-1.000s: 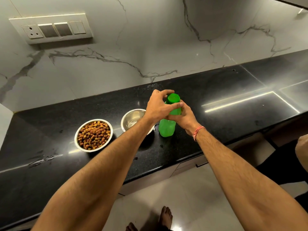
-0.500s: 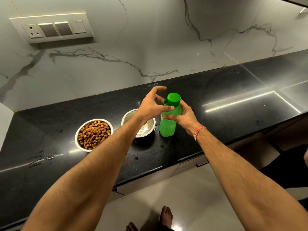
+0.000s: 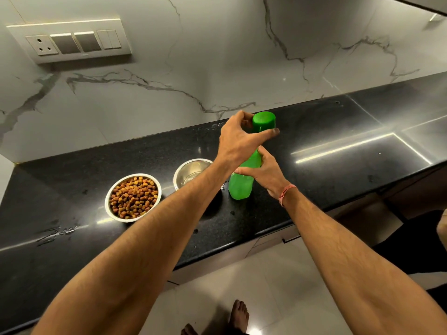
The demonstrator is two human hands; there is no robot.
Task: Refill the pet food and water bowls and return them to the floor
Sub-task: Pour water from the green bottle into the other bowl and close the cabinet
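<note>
The left hand (image 3: 238, 139) now pinches the green cap (image 3: 264, 122), lifted clear of the bottle (image 3: 240, 183); half a second ago it sat screwed on. The right hand (image 3: 262, 171) grips the bottle on the surface (image 3: 314, 189), so pouring seems next. The steel bowl (image 3: 191, 172) stands just beside, the food bowl (image 3: 133, 198) already full

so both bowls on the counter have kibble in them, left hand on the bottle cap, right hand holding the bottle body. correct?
Not quite. Only the left bowl holds kibble; the steel bowl beside the bottle has none, as the head view shows. The rest stands: the left hand has its grip on the cap, the right hand holds the bottle body, and both bowls sit on the counter.
</note>
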